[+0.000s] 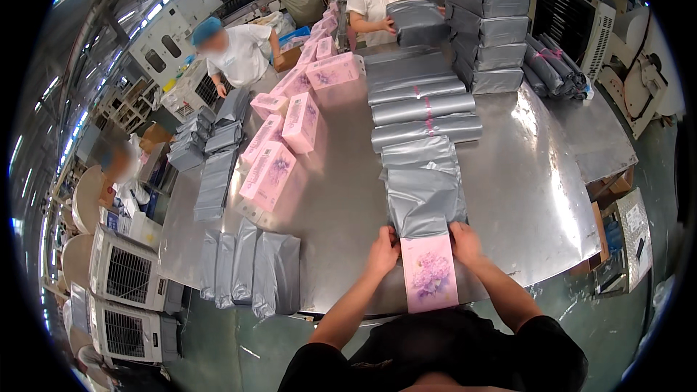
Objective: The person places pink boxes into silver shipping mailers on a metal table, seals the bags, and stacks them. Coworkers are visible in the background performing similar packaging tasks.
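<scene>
Close to my body, a pink pack [430, 274] with a purple flower print lies at the table's near edge. Its far end meets the mouth of a grey plastic bag [423, 199], which stretches away from me over the table. My left hand [383, 248] grips the bag's mouth on the left side of the pack, fingers closed. On the opposite side my right hand [467, 242] has its fingers closed on the bag's right edge. How far the pack reaches into the bag is hidden under the plastic.
Beyond the bag lie stacked grey bags [421, 112]. Pink packs [268, 174] run in a line up the metal table [341, 196]. Filled grey bags [276, 276] stand at the near left, with a tall stack [501, 36] at the far right. Two co-workers [243, 54] stand across the table.
</scene>
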Available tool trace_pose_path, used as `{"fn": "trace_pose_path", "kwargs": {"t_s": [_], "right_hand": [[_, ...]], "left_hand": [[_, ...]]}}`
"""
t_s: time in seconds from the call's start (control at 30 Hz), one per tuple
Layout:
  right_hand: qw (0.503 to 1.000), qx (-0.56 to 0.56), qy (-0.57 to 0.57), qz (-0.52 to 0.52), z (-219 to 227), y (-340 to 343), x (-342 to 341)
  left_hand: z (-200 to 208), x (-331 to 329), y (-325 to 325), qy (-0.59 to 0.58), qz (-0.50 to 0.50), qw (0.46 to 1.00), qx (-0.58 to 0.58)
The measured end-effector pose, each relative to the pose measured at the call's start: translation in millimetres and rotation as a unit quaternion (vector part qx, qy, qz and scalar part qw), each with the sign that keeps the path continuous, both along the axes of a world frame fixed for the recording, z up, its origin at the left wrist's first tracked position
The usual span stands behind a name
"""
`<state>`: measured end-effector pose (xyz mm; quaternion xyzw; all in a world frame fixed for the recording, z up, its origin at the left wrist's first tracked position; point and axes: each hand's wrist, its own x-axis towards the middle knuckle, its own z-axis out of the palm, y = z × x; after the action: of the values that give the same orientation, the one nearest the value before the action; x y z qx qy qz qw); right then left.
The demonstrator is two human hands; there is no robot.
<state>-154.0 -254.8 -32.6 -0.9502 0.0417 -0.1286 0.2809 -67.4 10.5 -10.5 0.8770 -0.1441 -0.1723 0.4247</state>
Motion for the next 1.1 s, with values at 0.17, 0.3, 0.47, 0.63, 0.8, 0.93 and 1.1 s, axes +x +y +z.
{"fn": "trace_pose_path", "kwargs": {"t_s": [0.17,0.3,0.47,0.63,0.8,0.93,1.1], "right_hand": [[0.938,0.193,0.231,0.174,10.1,-10.5,-121.3],[0.937,0.346,0.052,-0.027,12.6,0.8,-51.1],[0.983,0.091,0.130,0.092,25.6,28.8,-103.6],[0.959,-0.127,0.234,0.094,29.5,81.8,-8.5],[0.994,-0.031,-0.019,0.108,13.3,108.1,-25.5],[0.986,-0.042,-0.059,0.147,0.2,121.4,-39.4],[0.968,-0.048,0.046,0.242,-4.1,60.0,-133.9]], "left_hand": [[-55.6,-98.4,69.6,-0.034,-0.169,0.985,-0.019],[-25.9,-48.6,25.2,0.110,0.009,0.984,-0.139],[-73.6,-74.5,22.1,0.017,0.121,0.974,-0.191],[-71.5,-75.4,22.9,0.086,0.111,0.965,-0.221],[-59.1,-79.3,31.6,0.204,0.138,0.924,-0.292],[-52.6,-88.1,41.6,0.311,0.151,0.872,-0.347],[-45.6,-88.3,59.7,0.346,0.149,0.863,-0.336]]}}
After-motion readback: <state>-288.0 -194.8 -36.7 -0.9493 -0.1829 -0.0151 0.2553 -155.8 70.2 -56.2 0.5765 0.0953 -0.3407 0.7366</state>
